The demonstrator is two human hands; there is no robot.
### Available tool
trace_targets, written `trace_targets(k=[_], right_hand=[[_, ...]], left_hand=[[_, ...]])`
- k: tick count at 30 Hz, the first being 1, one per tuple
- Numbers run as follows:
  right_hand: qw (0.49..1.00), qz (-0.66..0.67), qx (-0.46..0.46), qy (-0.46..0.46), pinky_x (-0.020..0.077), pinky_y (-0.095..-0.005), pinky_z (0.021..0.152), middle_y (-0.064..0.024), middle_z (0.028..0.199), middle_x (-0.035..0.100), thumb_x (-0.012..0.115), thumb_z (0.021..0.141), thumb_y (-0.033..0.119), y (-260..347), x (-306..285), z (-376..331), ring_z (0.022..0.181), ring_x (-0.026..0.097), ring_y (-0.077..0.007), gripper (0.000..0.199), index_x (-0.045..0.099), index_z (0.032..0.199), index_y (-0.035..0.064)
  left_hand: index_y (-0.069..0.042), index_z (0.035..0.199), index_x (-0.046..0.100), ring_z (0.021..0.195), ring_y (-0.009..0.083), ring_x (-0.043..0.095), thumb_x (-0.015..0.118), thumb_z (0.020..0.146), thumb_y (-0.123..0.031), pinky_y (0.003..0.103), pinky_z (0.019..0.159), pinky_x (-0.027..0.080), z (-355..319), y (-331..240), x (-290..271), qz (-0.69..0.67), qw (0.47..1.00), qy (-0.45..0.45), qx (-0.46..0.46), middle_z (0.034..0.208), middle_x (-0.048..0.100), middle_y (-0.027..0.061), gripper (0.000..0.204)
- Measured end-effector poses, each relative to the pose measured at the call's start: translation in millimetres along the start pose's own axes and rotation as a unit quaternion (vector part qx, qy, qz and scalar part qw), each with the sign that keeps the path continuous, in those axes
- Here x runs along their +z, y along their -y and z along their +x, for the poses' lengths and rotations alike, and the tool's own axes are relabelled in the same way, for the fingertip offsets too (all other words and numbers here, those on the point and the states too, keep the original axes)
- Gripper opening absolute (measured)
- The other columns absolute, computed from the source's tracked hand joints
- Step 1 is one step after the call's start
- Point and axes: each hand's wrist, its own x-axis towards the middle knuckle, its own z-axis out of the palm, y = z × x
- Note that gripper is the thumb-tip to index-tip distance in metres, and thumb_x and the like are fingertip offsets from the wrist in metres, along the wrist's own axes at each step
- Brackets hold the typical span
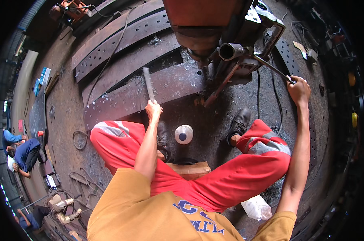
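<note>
Slim metal lever [272, 68] sits clasped in the right hand [299, 90] — the left hand [154, 109] grips a flat grey strip [149, 83].

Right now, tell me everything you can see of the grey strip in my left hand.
The grey strip looks slim and straight, too blurred for its material to be certain. The left hand is closed around its near end; its free end points toward the top of the view, slightly leftward. It shows partly against the brown plate; whether it touches that is unclear.
</note>
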Motion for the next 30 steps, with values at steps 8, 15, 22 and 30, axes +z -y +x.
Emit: trace_targets(k=[8,15,22,30], right_hand=[[1.0,0.006,0.001,-0.004,0.0545,-0.0478,0.081,-0.0187,0.092,0.072,0.064,0.088,0.04,-8,6,-1,0.091,0.068,-0.0412,0.031,0.077,0.098,0.0141],[1.0,-0.013,0.013,0.006,0.0549,-0.0468,0.081,-0.017,0.094,0.073,0.066,0.087,0.04,3,-4,-6,0.091,0.069,-0.0393,0.03,0.077,0.101,0.0162],[1.0,-0.015,0.003,-0.009,0.0554,-0.0449,0.084,-0.0162,0.097,0.073,0.066,0.087,0.041,-5,5,-2,0.094,0.07,-0.0379,0.033,0.077,0.103,0.0141],[1.0,-0.01,-0.009,-0.028,0.0558,-0.0447,0.083,-0.0169,0.094,0.073,0.065,0.088,0.041,-8,3,-3,0.091,0.07,-0.0379,0.032,0.078,0.101,0.015]], left_hand=[[-0.002,0.099,0.055,0.052,0.0256,0.067,0.055,0.1,-0.023,0.04,0.048,0.054,-65,-38,44,0.121,0.956,0.197,0.179,0.063,0.066,0.0167,0.021],[0.0,0.104,0.054,0.047,0.0201,0.064,0.048,0.103,-0.024,0.035,0.042,0.05,-55,-12,50,-0.001,0.995,0.102,0.006,0.063,0.066,0.0132,0.024],[-0.005,0.102,0.053,0.051,0.0143,0.057,0.046,0.104,-0.027,0.03,0.042,0.046,-52,-68,58,-0.361,0.907,0.212,-0.042,0.073,0.063,0.0086,0.024],[-0.002,0.1,0.053,0.053,0.0122,0.056,0.05,0.102,-0.025,0.029,0.047,0.048,-78,-129,46,-0.157,0.946,0.282,0.037,0.072,0.061,0.0067,0.023]])
